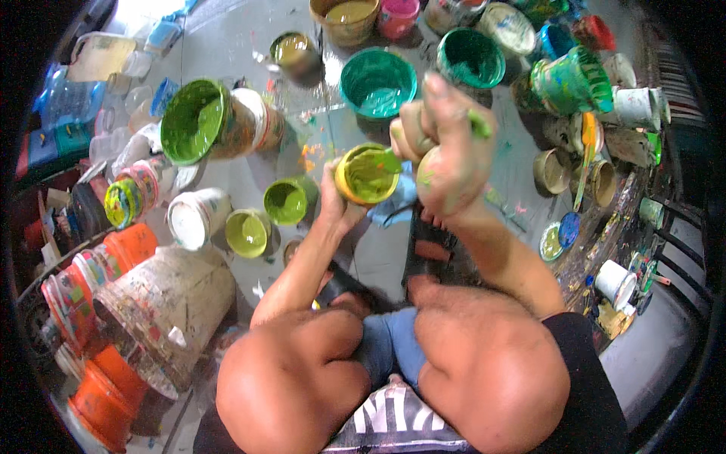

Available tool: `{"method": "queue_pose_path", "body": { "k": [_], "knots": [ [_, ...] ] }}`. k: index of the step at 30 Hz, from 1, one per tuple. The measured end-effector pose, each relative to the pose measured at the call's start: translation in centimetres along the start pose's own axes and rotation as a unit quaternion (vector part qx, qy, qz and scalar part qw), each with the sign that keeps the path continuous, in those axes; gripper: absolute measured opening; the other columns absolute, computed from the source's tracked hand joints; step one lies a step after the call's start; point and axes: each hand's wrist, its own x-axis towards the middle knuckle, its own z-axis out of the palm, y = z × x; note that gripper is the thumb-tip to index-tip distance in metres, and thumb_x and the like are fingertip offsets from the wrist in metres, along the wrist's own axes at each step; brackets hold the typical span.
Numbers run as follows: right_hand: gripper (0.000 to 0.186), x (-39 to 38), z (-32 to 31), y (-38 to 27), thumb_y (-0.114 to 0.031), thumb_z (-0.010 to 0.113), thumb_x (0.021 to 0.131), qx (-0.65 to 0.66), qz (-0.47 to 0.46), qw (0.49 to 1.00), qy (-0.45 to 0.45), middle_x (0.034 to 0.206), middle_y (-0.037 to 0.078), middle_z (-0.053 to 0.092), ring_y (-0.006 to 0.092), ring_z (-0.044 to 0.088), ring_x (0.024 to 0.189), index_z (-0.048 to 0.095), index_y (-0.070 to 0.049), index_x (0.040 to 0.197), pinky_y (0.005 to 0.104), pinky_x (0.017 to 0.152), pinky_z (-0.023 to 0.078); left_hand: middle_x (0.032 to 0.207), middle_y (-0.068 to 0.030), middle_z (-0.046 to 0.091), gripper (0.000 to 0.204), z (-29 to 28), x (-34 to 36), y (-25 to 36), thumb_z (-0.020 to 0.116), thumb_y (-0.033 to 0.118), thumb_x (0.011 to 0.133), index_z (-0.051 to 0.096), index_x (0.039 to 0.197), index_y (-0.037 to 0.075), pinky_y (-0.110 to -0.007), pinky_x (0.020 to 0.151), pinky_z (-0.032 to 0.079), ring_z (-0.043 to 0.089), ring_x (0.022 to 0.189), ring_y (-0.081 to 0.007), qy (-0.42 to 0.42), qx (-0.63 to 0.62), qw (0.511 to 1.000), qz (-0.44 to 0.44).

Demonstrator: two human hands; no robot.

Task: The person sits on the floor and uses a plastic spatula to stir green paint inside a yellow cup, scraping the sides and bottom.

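Observation:
My left hand (336, 203) is wrapped round the side of a small yellow-orange tub (368, 201) with olive-green paint inside. The tub is tilted so that its mouth shows. My right hand (450, 155), thumb up, is closed on a green-coated stirring stick (390, 161). One end of the stick reaches the tub's mouth, and a green end shows on the hand's far side. Green smears mark the right hand. Left of the tub stand a green cup (289, 201) and a pale yellow-green cup (248, 233), both with green paint.
A large green bucket (195, 121) lies tilted at the left, by a white tub (198, 218) and a big stained bucket (170, 310). Teal basins (378, 83) stand beyond my hands. An orange-handled brush (587, 140) and a blue lid (569, 228) are at the right.

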Motion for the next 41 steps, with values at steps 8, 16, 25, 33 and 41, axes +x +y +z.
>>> {"method": "queue_pose_path", "body": {
  "k": [8,16,25,33,41],
  "knots": [
    [0.043,1.1,-2.9,4.2,-0.031,0.044,0.099,0.126,0.111,0.981,0.103,0.056,-0.006,0.031,0.0045,0.028,0.049,0.036,-0.011,0.061,0.0227,0.046,0.026,0.102,-0.0055,0.065,0.046,3.8,0.6,-2.2,0.035,0.046,0.092,0.06,0.108,0.011,-0.038,0.079,0.053,0.063,0.09,-0.0214,0.142,0.006,0.988,0.058],
    [0.052,-0.5,-7.4,6.7,-0.042,0.027,0.101,0.037,0.065,0.989,0.124,0.065,0.003,0.045,0.0126,0.043,0.061,0.044,-0.005,0.068,0.0276,0.06,0.037,0.117,-0.01,0.054,0.04,-1.6,1.4,-3.9,0.045,0.034,0.096,0.045,0.126,0.007,-0.037,0.072,0.055,0.06,0.098,-0.0239,0.242,0.228,0.942,0.047],
    [0.05,-5.3,-9.4,7.4,-0.043,0.049,0.092,-0.187,0.062,0.974,0.113,0.109,0.018,0.049,0.0327,0.05,0.102,0.044,-0.002,0.12,0.0409,0.092,0.038,0.118,-0.0116,0.054,0.042,0.6,-5.3,-3.7,0.049,0.024,0.096,0.038,0.131,0.004,-0.035,0.067,0.055,0.062,0.096,-0.0245,0.273,0.353,0.895,0.025],
    [0.077,-9.6,-10.2,6.6,-0.035,0.07,0.075,-0.443,0.036,0.893,-0.07,0.121,0.023,0.044,0.0382,0.042,0.115,0.034,0.003,0.132,0.047,0.099,0.035,0.104,-0.012,0.061,0.027,-4.6,-4.2,-4.1,0.046,0.018,0.096,0.053,0.113,-0.002,-0.023,0.077,0.056,0.062,0.092,-0.02,0.226,0.1,0.968,0.037],
    [0.035,-11.0,-8.3,9.0,-0.023,0.068,0.068,-0.637,0.118,0.671,-0.36,0.106,0.02,0.053,0.0315,0.046,0.107,0.062,0.0,0.095,0.0462,0.088,0.039,0.132,-0.0079,0.048,0.051,-4.1,-6.1,-5.2,0.047,0.04,0.093,0.039,0.135,0.01,-0.051,0.109,0.024,0.042,0.126,-0.0297,0.223,0.332,0.913,-0.077]
  ]
}}
